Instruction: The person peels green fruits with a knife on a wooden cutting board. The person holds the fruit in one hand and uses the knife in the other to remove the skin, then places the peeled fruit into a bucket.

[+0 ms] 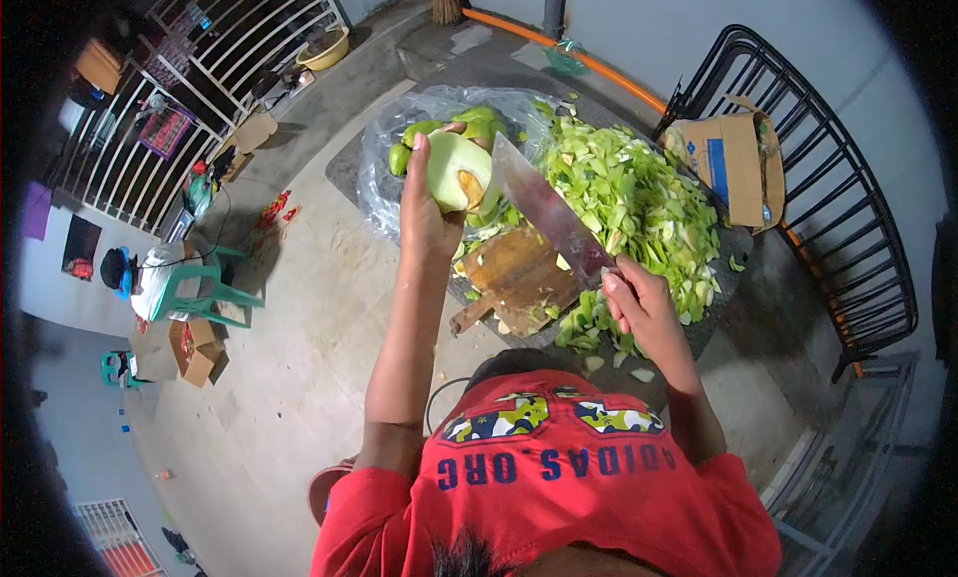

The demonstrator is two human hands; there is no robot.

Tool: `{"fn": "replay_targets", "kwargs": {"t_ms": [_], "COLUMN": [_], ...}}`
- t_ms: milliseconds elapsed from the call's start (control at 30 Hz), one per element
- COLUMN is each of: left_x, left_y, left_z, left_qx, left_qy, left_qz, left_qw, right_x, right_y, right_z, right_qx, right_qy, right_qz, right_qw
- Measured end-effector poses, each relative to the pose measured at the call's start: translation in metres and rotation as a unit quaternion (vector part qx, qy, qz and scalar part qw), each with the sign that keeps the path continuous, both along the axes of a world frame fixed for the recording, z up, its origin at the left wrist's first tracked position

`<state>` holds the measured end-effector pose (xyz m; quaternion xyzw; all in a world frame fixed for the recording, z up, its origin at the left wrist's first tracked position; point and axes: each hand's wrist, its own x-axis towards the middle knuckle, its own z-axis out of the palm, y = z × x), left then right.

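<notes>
My left hand (428, 222) holds up a peeled, pale green fruit (447, 162), which looks like an unripe mango. Part of its yellow-brown stone shows on the side towards me. In my right hand (642, 299) is the handle of a broad cleaver-like knife; its stained blade (550, 214) slants up to the left, its tip close to the fruit. Beneath the blade lies a wooden cutting board (516, 281) with scraps on it. A large heap of green and pale slices (629, 203) spreads right of the knife. Behind my left hand, several unpeeled green fruits (479, 117) rest on clear plastic (382, 177).
A dark mat (479, 76) lies under the plastic and the heap. On the right, a cardboard box (737, 169) stands against a black metal rack (831, 203). A green plastic chair (206, 289) and an open carton (194, 351) are at the left.
</notes>
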<state>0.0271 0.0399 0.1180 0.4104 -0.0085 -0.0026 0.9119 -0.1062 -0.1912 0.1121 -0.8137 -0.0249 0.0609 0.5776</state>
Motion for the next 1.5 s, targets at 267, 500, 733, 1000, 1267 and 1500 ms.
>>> {"fn": "replay_targets", "kwargs": {"t_ms": [267, 500, 733, 1000, 1267, 1500], "left_x": [-0.002, -0.009, 0.002, 0.002, 0.007, 0.007], "left_y": [-0.001, -0.007, 0.005, 0.007, 0.009, 0.003], "left_z": [0.005, 0.015, 0.025, 0.018, 0.006, -0.001], "left_qx": [0.033, 0.095, 0.151, 0.132, 0.123, 0.137], "left_qy": [-0.036, -0.067, -0.089, -0.105, -0.086, -0.105], "left_qz": [-0.011, 0.023, -0.064, -0.046, -0.055, -0.011], "left_qw": [0.999, 0.993, 0.982, 0.985, 0.987, 0.985], "right_x": [-0.002, -0.005, 0.003, 0.013, 0.024, 0.036], "right_y": [0.007, 0.016, 0.007, 0.002, 0.0, -0.007], "right_z": [-0.004, -0.001, 0.009, 0.011, -0.007, -0.018], "right_qx": [-0.054, -0.078, -0.072, -0.091, -0.056, -0.014], "right_qy": [-0.042, -0.06, -0.037, -0.047, -0.033, 0.01], "right_qz": [-0.008, -0.017, 0.024, 0.042, 0.075, 0.1], "right_qw": [0.998, 0.995, 0.996, 0.994, 0.995, 0.995]}}
